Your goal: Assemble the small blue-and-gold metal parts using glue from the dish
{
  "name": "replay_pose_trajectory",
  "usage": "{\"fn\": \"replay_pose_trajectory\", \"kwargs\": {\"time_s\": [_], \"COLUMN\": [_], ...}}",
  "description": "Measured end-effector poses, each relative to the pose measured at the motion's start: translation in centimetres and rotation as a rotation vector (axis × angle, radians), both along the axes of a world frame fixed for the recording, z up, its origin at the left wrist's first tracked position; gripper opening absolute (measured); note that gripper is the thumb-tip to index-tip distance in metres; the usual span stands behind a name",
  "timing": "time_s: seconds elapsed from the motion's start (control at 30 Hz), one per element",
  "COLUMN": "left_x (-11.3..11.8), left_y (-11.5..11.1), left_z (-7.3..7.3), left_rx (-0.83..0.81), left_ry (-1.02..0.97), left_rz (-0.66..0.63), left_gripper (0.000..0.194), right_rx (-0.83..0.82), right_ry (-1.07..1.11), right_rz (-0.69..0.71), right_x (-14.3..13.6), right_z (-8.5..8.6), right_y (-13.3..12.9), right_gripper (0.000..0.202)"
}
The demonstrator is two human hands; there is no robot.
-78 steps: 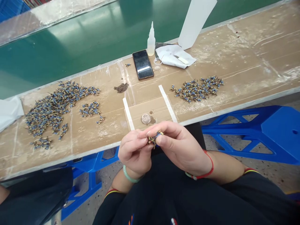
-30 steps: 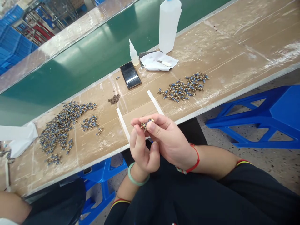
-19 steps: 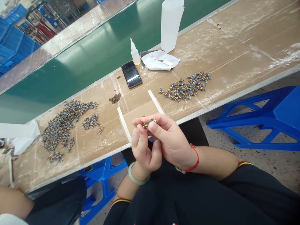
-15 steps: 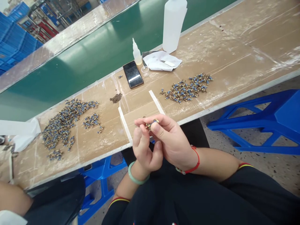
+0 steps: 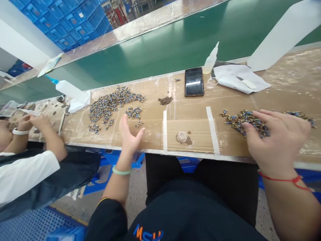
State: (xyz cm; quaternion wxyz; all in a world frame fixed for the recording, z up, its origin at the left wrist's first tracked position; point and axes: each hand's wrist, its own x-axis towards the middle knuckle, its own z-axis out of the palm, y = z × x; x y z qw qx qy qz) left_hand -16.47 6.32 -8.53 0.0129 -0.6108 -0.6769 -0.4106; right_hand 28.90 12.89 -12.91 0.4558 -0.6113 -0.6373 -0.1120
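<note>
My left hand [image 5: 130,135], a green bangle on its wrist, reaches to the small cluster of blue and brass parts [image 5: 133,112] beside the large left pile [image 5: 112,102]. Its thumb is spread away from the fingers, and nothing shows between them. Over the right pile of similar parts [image 5: 247,121] is my right hand [image 5: 278,139], with thumb and fingers apart and no part visibly held. Between the hands, a small round clear dish [image 5: 182,137] sits on a cardboard piece [image 5: 198,127] edged by two white strips. Small brown bits [image 5: 165,100] lie in a heap behind it.
A phone [image 5: 194,82], a small nozzle bottle [image 5: 210,60], a white cloth [image 5: 238,77] and a large white bottle [image 5: 281,36] stand or lie along the back. Left, a co-worker's hands [image 5: 37,122] work near a blue-tipped bottle [image 5: 69,89]. Blue crates [image 5: 72,23] are stacked beyond.
My hands have parted from over the table's front edge, where they held a small part together. The left went to the left cluster, the right to the right pile. The view has turned left.
</note>
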Motion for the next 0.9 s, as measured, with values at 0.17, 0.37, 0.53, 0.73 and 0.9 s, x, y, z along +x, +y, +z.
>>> {"fn": "replay_pose_trajectory", "kwargs": {"time_s": [0.17,0.37,0.53,0.73,0.9], "left_x": [-9.1,-9.3,-5.7,-1.5,-1.3], "left_y": [6.3,11.2,9.0,4.2,0.0], "left_z": [-0.6,0.0,0.3,1.2,1.9], "left_rx": [-0.216,-0.293,-0.299,-0.204,-0.009], "left_ry": [-0.006,0.017,0.042,-0.165,-0.337], "left_rz": [-0.091,-0.398,-0.499,-0.559,-0.137], "left_gripper": [0.083,0.057,0.043,0.039,0.029], "right_rx": [0.316,0.273,0.165,0.158,0.271], "right_ry": [-0.027,-0.029,0.005,0.040,0.073], "right_rz": [0.045,0.038,-0.023,-0.017,-0.013], "right_x": [-1.0,-1.7,-1.8,-1.0,-0.2], "right_z": [0.3,1.0,1.3,0.8,0.1], "right_y": [0.7,0.1,-0.3,-0.6,-0.3], "right_gripper": [0.026,0.022,0.029,0.021,0.017]}}
